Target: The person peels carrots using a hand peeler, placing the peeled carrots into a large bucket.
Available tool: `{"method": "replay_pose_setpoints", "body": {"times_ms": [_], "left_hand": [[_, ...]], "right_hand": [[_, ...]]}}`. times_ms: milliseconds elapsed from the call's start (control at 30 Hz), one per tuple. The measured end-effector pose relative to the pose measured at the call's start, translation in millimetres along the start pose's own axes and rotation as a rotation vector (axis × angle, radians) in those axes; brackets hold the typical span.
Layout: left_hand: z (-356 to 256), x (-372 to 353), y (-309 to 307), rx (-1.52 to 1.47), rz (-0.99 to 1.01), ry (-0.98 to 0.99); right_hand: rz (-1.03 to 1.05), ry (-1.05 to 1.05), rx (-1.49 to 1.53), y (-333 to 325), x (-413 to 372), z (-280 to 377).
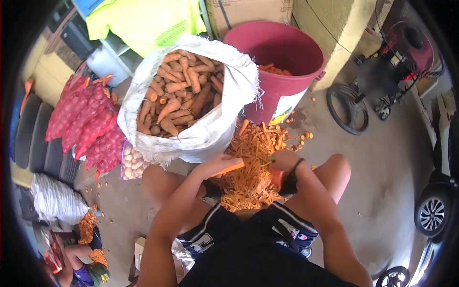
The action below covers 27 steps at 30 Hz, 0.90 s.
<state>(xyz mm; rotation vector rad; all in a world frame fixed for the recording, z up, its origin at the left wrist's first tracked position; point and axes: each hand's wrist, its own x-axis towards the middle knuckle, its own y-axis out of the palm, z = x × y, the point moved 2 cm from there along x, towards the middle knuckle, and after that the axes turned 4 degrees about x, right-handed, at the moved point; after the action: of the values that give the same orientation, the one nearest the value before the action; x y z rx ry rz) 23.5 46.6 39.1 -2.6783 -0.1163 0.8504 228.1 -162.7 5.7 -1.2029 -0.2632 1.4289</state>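
My left hand [213,165] is closed around a carrot [231,168], its smooth bright-orange end pointing right. To its right my right hand [285,160] is closed on what looks like a green peeler [271,158], mostly hidden by the fingers and a little apart from the carrot. A heap of carrot peelings [251,197] lies between my legs, below and beyond both hands. Just past my left hand stands a white woven sack [201,143] full of unpeeled carrots [174,91]. Behind the heap is a dark red tub [258,103] with orange carrots [275,70] at its bottom.
Red net bags of onions [79,115] and a bag of garlic [134,160] stand left of the sack. Carrot ends [302,138] lie scattered on the floor. A fan [406,52] and a car wheel [431,214] are at right. Another person [71,260] sits at lower left.
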Motion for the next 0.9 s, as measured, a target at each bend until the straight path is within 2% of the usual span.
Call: {"method": "replay_pose_setpoints", "body": {"times_ms": [67,133,200,267,300,400,433,533,600,833,900], "left_hand": [[-38,7,-18,0.157,-0.041,0.104],[-99,14,-50,-0.143,0.036,0.050],[-150,26,-75,-0.609,-0.012,0.291],[-180,19,-89,-0.835,-0.085,0.526],[-184,15,-90,-0.827,-0.184,0.499],[-150,26,-87,-0.779,-0.268,0.451],[-138,23,-83,-0.794,-0.224,0.428],[-102,20,-77,-0.799,-0.220,0.413],[-80,17,-77,-0.755,-0.297,0.389],[-75,13,-121,-0.536,-0.463,0.348],[-77,21,-143,-0.283,-0.610,0.263]], "right_hand": [[-0.174,-0.013,-0.038,-23,-11,-15],[-0.289,-0.057,0.056,-53,-24,-15],[-0.357,-0.055,0.133,-66,-28,-25],[-0.361,-0.028,0.192,-60,-19,-43],[-0.353,0.027,0.263,-53,-23,-43],[-0.396,0.077,0.066,-15,-5,-52],[-0.341,0.053,0.184,-20,-4,-43],[-0.336,0.001,0.249,-31,-13,-23],[-0.322,0.009,0.201,-13,-9,-35],[-0.308,0.000,0.142,-20,-7,-38],[-0.293,0.012,0.158,-19,-6,-37]]}}
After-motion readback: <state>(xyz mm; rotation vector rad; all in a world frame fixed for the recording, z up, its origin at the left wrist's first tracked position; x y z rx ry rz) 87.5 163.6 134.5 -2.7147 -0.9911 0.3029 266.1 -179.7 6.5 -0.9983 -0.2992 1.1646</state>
